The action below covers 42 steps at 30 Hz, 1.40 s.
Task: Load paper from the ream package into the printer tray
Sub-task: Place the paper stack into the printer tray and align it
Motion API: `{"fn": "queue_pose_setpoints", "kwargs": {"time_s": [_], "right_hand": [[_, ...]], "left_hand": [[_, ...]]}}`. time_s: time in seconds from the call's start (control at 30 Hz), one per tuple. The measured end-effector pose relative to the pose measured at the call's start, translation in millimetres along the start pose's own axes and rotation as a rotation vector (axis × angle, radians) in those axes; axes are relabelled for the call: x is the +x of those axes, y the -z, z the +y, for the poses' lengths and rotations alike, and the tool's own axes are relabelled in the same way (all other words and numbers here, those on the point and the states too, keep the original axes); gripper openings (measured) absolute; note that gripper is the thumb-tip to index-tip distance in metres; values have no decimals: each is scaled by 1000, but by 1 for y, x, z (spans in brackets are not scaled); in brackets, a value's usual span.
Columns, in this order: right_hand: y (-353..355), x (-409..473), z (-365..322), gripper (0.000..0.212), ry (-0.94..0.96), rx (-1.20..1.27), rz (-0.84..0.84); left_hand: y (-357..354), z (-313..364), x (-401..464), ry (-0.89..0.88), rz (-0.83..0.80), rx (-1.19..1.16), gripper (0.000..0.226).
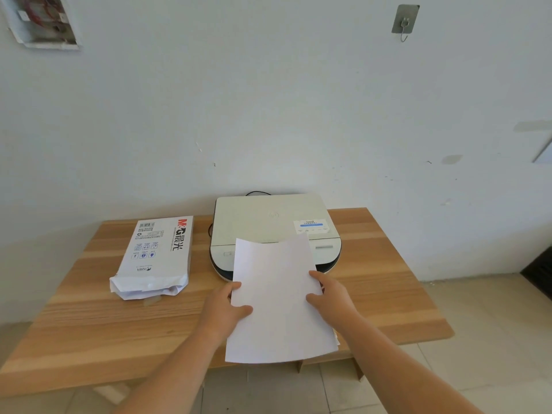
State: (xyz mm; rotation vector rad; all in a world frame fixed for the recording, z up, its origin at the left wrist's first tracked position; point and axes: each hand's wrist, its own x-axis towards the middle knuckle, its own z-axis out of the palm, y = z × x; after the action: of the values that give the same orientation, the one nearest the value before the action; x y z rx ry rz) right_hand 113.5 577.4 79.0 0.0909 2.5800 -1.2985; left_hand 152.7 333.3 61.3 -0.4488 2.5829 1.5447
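Note:
I hold a thin stack of white paper (277, 297) above the table, in front of the white printer (268, 222). My left hand (224, 309) grips its left edge and my right hand (331, 297) grips its right edge. The sheets bow upward and their far edge covers the printer's front, so the tray opening is mostly hidden. The white ream package (155, 255) lies flat on the table to the left of the printer, its torn open end facing me.
The wooden table (89, 333) stands against a white wall. A black cable runs behind the printer. Tiled floor shows to the right and below the table's front edge. A metal hook (404, 20) hangs high on the wall.

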Motion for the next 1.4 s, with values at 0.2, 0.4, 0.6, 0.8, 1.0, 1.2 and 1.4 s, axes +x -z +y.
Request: {"fn": "queue_pose_setpoints", "kwargs": {"time_s": [0.2,0.4,0.6,0.8,1.0,1.2,1.4], "right_hand": [[-15,12,10,62,-85,81,-10],[-29,20,26,60,-226,251,44],[-31,20,49,42,-274,329,35],[-22,20,71,41,-358,451,1],[-13,29,90,41,-412,461,-77],[-1,40,110,40,-460,496,-142],[2,50,130,36,-500,523,-197]], "left_hand": [[-11,-20,12,38,-26,-44,65],[-16,-31,21,91,6,-185,55],[-34,-49,18,233,-43,-285,46],[-55,-49,12,286,-23,-300,45],[-76,-49,10,345,-5,-253,46],[-95,-54,12,428,7,-256,53],[-113,-61,12,510,57,-322,63]]}}
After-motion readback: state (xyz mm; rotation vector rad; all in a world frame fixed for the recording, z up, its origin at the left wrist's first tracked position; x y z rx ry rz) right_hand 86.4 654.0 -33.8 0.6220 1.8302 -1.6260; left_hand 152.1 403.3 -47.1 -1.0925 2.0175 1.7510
